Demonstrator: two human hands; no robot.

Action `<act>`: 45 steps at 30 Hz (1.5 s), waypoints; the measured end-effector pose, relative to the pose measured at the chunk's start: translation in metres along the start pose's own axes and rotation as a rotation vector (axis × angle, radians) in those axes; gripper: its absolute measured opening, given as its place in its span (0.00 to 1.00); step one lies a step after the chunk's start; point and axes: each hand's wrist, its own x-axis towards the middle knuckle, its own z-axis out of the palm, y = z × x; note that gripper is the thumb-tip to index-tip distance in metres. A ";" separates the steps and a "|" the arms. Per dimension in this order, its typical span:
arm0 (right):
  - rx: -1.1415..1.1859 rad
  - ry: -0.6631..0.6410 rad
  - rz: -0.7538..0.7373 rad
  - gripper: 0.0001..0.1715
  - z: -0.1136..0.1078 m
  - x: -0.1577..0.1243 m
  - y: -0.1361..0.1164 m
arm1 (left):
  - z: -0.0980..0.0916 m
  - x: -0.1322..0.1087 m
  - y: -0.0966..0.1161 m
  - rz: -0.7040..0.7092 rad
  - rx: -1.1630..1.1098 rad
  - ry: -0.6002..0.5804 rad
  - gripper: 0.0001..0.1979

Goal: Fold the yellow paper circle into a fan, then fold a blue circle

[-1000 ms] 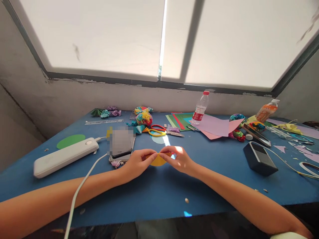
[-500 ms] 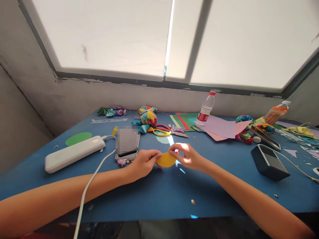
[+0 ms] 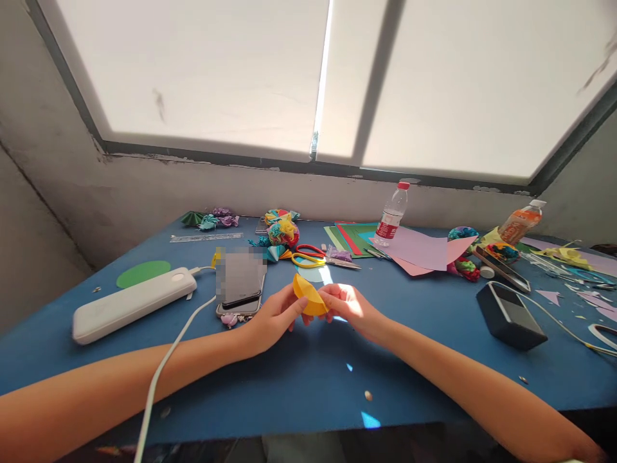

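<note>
Between my two hands is a piece of yellow paper (image 3: 310, 297), folded with a crease across it and tilted upward on its left. My left hand (image 3: 282, 313) pinches its lower left part, thumb on the front and fingers behind. At the paper's right end, my right hand (image 3: 348, 304) grips it between thumb and fingers. Both hands are held a little above the blue table. Just beyond them lie a pale blue paper circle (image 3: 312, 274) and scissors (image 3: 324, 257) with red and yellow handles. Left of my left hand are stacked phones (image 3: 241, 283).
A white power bank (image 3: 135, 305) with a cable crossing over my left forearm lies left, near a green paper circle (image 3: 143, 274). Coloured sheets (image 3: 419, 247), a water bottle (image 3: 391, 215) and a dark box-shaped device (image 3: 511, 315) stand to the right. Crumpled paper flowers (image 3: 283, 231) sit at the back.
The yellow paper has turned from a flat, near-level half-round to a tilted, partly opened fold. My left thumb has shifted onto its front. The view has moved slightly.
</note>
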 end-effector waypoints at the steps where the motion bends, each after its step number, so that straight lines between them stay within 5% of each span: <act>1: -0.014 -0.007 -0.005 0.23 0.001 0.000 0.001 | 0.000 0.000 -0.001 0.003 0.010 0.015 0.18; 9: -0.182 -0.142 -0.032 0.27 0.009 -0.004 0.006 | 0.002 0.003 -0.003 -0.043 0.093 0.047 0.15; 16: -0.882 0.222 -0.199 0.44 0.015 -0.012 0.005 | 0.003 0.004 -0.006 -0.079 0.096 0.136 0.16; 19: -0.974 0.203 -0.239 0.28 0.018 -0.013 0.003 | 0.002 0.005 -0.010 -0.048 0.069 0.097 0.15; 23: -0.935 0.187 -0.228 0.14 0.018 -0.011 0.000 | 0.000 0.005 -0.015 -0.011 0.073 0.070 0.14; 26: -0.719 0.180 -0.212 0.18 0.014 -0.010 0.001 | -0.001 0.002 -0.013 -0.001 0.106 0.056 0.13; 30: -0.180 -0.004 -0.101 0.33 0.009 -0.005 0.007 | -0.003 0.000 -0.009 0.020 0.151 0.087 0.12; 32: -0.085 -0.014 -0.056 0.31 0.008 -0.002 0.009 | -0.004 -0.001 -0.008 0.000 0.131 0.090 0.13; 36: -0.110 0.128 -0.034 0.17 0.006 0.001 0.010 | -0.005 0.000 -0.012 -0.065 0.045 0.038 0.16; 40: -0.074 0.026 0.002 0.18 0.000 0.005 0.008 | -0.008 0.000 -0.014 -0.028 0.011 0.061 0.20; 45: -0.343 0.097 -0.144 0.17 -0.009 0.007 0.015 | -0.011 -0.003 -0.008 0.009 -0.004 -0.001 0.20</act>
